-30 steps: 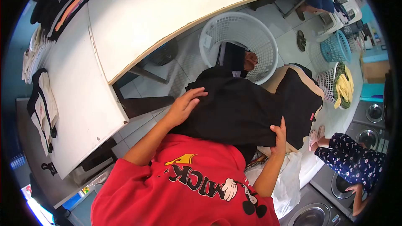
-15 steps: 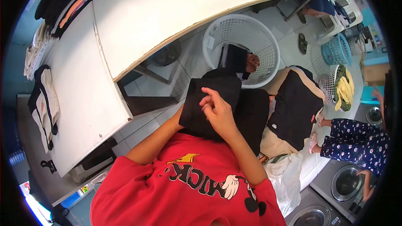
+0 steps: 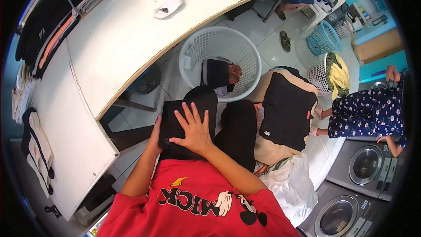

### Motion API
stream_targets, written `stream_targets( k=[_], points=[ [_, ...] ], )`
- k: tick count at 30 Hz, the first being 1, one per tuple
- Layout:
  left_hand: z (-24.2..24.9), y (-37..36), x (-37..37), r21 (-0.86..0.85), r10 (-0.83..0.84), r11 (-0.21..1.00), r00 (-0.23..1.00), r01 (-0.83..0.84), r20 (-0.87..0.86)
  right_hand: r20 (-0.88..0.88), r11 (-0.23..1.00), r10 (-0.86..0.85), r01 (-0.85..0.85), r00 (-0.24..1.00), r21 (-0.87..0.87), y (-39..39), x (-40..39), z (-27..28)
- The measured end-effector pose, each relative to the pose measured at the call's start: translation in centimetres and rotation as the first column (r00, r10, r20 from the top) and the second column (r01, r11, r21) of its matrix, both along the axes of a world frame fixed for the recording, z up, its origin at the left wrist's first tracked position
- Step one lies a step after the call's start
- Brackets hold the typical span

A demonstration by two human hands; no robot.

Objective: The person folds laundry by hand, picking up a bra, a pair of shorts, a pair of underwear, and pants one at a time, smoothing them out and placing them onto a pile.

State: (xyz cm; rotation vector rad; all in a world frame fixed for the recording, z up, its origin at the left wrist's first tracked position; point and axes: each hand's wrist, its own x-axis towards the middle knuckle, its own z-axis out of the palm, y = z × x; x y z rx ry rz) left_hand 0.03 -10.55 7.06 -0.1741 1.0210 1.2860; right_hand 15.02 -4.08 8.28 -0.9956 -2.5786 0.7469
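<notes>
A folded black garment (image 3: 173, 118) lies across my lap; its kind cannot be told. Along its left edge my left hand (image 3: 154, 137) holds the cloth, with part of the hand hidden by the folds. My right hand (image 3: 195, 131) is open, fingers spread, pressed flat on top of the garment. Beyond my knees stands a white laundry basket (image 3: 186, 72) with a few dark and brown clothes (image 3: 218, 73) in it. To the right of my leg lies a pile topped by a black garment (image 3: 287, 109) with a small red tag, over beige cloth.
A long white table (image 3: 118, 57) curves along the left, with a small white bag (image 3: 169, 6) and clothes stacks (image 3: 44, 30) on it. A white plastic bag (image 3: 289, 188) lies at right. Another person (image 3: 362, 114) stands near the washing machines (image 3: 366, 164) and a basket of yellow cloth (image 3: 337, 77).
My right hand has gone from half-curled above the black garment to spread flat on it. My left hand now shows at its edge, and the garment lies flatter. The view has shifted right.
</notes>
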Motion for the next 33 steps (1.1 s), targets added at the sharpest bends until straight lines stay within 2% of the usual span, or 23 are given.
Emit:
stream_targets(
  k=[3,5,6,8,9,10,11,12,13,14,15,16,17,19,22,23,25,26,27,29,30,31,33],
  points=[
    [1.7,0.3,0.0,-0.101,-0.136,0.986,0.99,0.132,-0.031,0.013,1.0,-0.015,0.015,1.0,-0.022,-0.1,-0.1,-0.1],
    [2.0,0.3,-0.3,-0.037,-0.358,0.927,0.85,0.373,-0.387,0.01,0.999,-0.024,0.024,1.0,-0.022,-0.1,0.0,-0.6],
    [1.8,0.4,-0.1,-0.037,-0.361,0.926,0.848,0.377,-0.388,0.019,0.999,-0.024,0.025,1.0,-0.031,-0.1,0.1,-0.8],
    [1.5,0.8,0.2,0.011,-0.295,0.926,0.74,0.378,-0.605,0.022,0.999,-0.029,0.03,0.999,-0.038,0.3,0.2,-0.8],
    [1.5,1.0,0.2,0.007,-0.299,0.924,0.737,0.381,-0.606,-0.062,0.997,-0.036,0.032,0.997,-0.068,0.7,0.6,-0.8],
    [1.7,1.4,0.2,0.032,-0.278,0.904,0.645,0.426,-0.712,-0.146,0.995,-0.044,0.03,0.988,-0.098,1.1,1.0,-0.8],
    [2.0,1.9,0.3,0.05,-0.246,0.88,0.543,0.472,-0.803,-0.258,0.998,-0.071,0.068,0.963,-0.019,2.0,1.7,1.1],
    [3.0,2.8,0.4,0.047,-0.249,0.88,0.544,0.472,-0.801,-0.212,0.993,0.036,-0.011,0.977,0.118,3.3,2.5,3.1],
    [4.8,3.9,0.5,-0.07,-0.295,0.756,0.244,0.65,-0.924,-0.15,0.964,0.137,-0.098,0.979,0.246,4.6,3.4,5.3],
    [6.9,4.8,1.0,-0.232,-0.268,0.607,-0.079,0.76,-0.96,-0.004,0.912,0.26,-0.244,0.966,0.331,5.7,4.0,7.5],
    [9.3,5.9,2.4,-0.281,-0.247,0.569,-0.165,0.773,-0.955,0.149,0.833,0.362,-0.391,0.92,0.392,6.7,4.5,9.7],
    [9.7,6.7,2.9,-0.347,-0.163,0.493,-0.307,0.798,-0.938,0.218,0.866,0.348,-0.402,0.912,0.297,7.2,5.0,11.5],
    [10.0,7.5,3.4,-0.418,-0.062,0.417,-0.434,0.807,-0.899,0.219,0.867,0.346,-0.4,0.912,0.298,7.9,5.7,11.8],
    [11.3,9.6,4.8,-0.375,-0.027,0.38,-0.395,0.845,-0.918,0.368,0.945,0.297,-0.326,0.881,0.019,9.5,7.2,12.2],
    [11.7,11.9,5.2,-0.326,0.029,0.325,-0.354,0.888,-0.935,0.288,0.958,0.241,-0.181,0.927,-0.221,12.1,9.4,12.0],
    [11.7,12.7,5.1,-0.324,0.06,0.309,-0.358,0.894,-0.932,0.288,0.958,0.24,-0.178,0.927,-0.224,12.8,9.9,11.4],
    [11.2,14.3,4.8,-0.368,0.049,0.282,-0.396,0.886,-0.917,0.115,0.916,0.264,-0.212,0.958,-0.342,13.8,10.7,10.0],
    [11.0,15.2,4.7,-0.331,0.046,0.284,-0.357,0.9,-0.933,0.02,0.925,0.229,-0.211,0.973,-0.315,14.2,10.7,9.4],
    [10.8,16.3,4.4,-0.293,0.044,0.287,-0.318,0.912,-0.947,0.019,0.925,0.228,-0.21,0.974,-0.316,14.9,10.7,8.9],
    [12.3,18.6,3.6,-0.266,0.047,0.422,-0.314,0.866,-0.948,0.028,0.953,0.076,-0.064,0.997,-0.295,16.5,10.9,8.2],
    [13.8,20.0,2.9,-0.311,0.037,0.507,-0.381,0.804,-0.924,0.022,0.952,0.016,-0.009,1.0,-0.305,17.5,11.0,7.7],
    [13.7,21.8,1.7,-0.175,0.23,0.601,-0.378,0.78,-0.897,0.067,0.943,-0.053,0.072,0.996,-0.324,18.7,11.2,7.5],
    [15.9,25.1,-0.1,-0.132,0.334,0.671,-0.457,0.729,-0.824,0.091,0.862,-0.223,0.24,0.971,-0.447,21.3,11.5,6.2]
  ],
)
